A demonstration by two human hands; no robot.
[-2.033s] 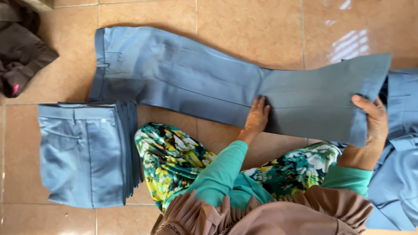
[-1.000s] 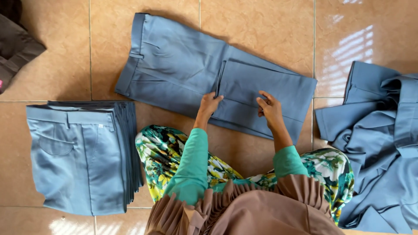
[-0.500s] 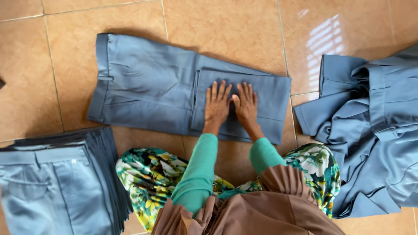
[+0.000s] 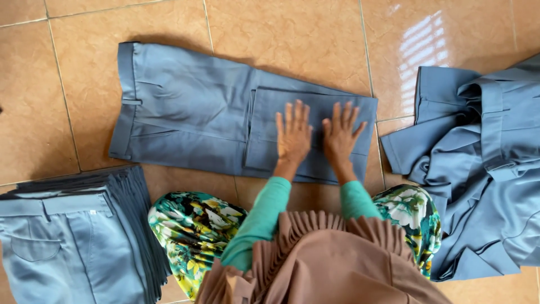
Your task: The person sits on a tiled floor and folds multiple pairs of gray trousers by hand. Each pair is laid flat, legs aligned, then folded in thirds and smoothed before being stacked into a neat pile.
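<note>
A pair of grey-blue trousers lies flat on the tiled floor, waistband at the left, its legs folded back over into a doubled panel. My left hand and my right hand rest side by side, palms down with fingers spread, pressing on that folded panel. Neither hand grips anything. Green sleeves cover both my forearms.
A neat stack of folded grey-blue trousers sits at the lower left. A loose heap of unfolded trousers lies at the right. My knees in a floral garment are just below the trousers. Orange-brown floor tiles surround everything.
The trouser legs have been folded over from the right onto the upper part. Both hands came together from the fold's edges and now press flat on the panel.
</note>
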